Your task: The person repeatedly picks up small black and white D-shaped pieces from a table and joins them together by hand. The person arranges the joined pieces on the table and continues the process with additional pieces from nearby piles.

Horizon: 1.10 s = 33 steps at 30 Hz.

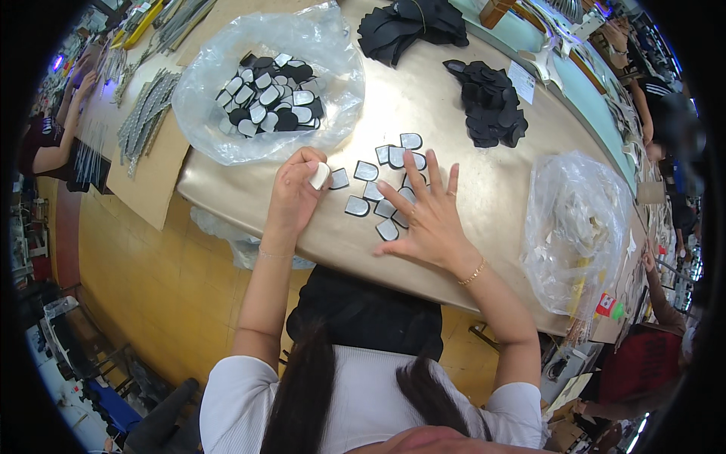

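My left hand [297, 188] is closed, pinching a small white rounded piece [319, 176] between thumb and fingers just above the table. My right hand [425, 212] is spread open, fingers apart, over a loose scatter of small grey-faced pieces with black edges [357, 205]. Each is straight at one end and rounded at the other. Some of them are partly hidden under my right fingers. One such piece [339, 178] lies right beside my left hand. Beyond the left hand, an opened clear plastic bag [344, 72] holds many similar grey and black pieces [269, 95].
Black cut pieces lie in a bundle [412, 29] at the far side and a pile [491, 106] farther right. A crumpled clear bag [576, 227] sits on the table's right. Grey strips [147, 113] rest on cardboard [162, 178] at left. Other people work on both sides.
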Motion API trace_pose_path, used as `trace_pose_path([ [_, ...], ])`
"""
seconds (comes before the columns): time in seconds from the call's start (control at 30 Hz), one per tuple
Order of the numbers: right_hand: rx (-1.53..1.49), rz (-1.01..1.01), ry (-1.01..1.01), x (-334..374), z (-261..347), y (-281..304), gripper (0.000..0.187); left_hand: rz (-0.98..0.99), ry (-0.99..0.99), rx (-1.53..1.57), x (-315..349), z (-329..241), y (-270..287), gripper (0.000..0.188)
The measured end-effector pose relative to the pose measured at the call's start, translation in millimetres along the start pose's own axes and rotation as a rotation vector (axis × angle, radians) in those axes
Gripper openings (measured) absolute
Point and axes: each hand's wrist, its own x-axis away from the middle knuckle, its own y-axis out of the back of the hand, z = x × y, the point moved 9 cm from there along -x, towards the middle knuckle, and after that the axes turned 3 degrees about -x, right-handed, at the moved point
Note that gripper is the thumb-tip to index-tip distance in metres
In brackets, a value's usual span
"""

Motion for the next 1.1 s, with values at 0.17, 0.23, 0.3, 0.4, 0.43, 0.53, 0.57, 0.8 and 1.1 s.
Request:
trace_pose_path([
  [0.17,0.045,-0.069,0.024,-43.0,0.7,-8.2,0.097,0.028,0.085,0.039,-6.4,26.2,-24.1,0.013],
  [0.23,0.025,-0.105,0.05,-46.5,4.6,-5.9,0.085,0.006,0.108,0.129,-9.2,28.6,-27.1,0.017],
  [0.3,0.004,-0.152,0.101,-46.6,9.8,-1.5,0.071,0.001,0.107,0.213,-11.5,26.2,-28.7,0.022],
  [0.4,-0.032,-0.181,0.152,-43.6,16.8,1.4,0.051,0.116,0.075,0.303,-11.3,15.8,-38.0,0.023],
  [0.43,-0.03,-0.179,0.154,-43.1,17.0,1.5,0.046,0.15,0.072,0.332,-10.5,13.2,-40.1,0.023],
  [0.53,-0.042,-0.181,0.198,-42.7,19.0,2.1,0.037,0.275,0.025,0.423,-6.4,2.3,-45.0,0.022],
  [0.57,-0.047,-0.179,0.214,-42.8,19.5,2.1,0.036,0.318,0.003,0.464,-4.9,-2.3,-45.4,0.023],
  [0.8,-0.074,-0.291,0.157,-62.1,15.0,18.0,0.028,0.608,0.061,0.452,12.1,-0.6,-59.2,0.024],
  [1.1,-0.513,-0.397,0.079,-228.2,32.4,55.9,0.038,0.779,0.301,0.167,27.4,25.1,-78.8,0.021],
])
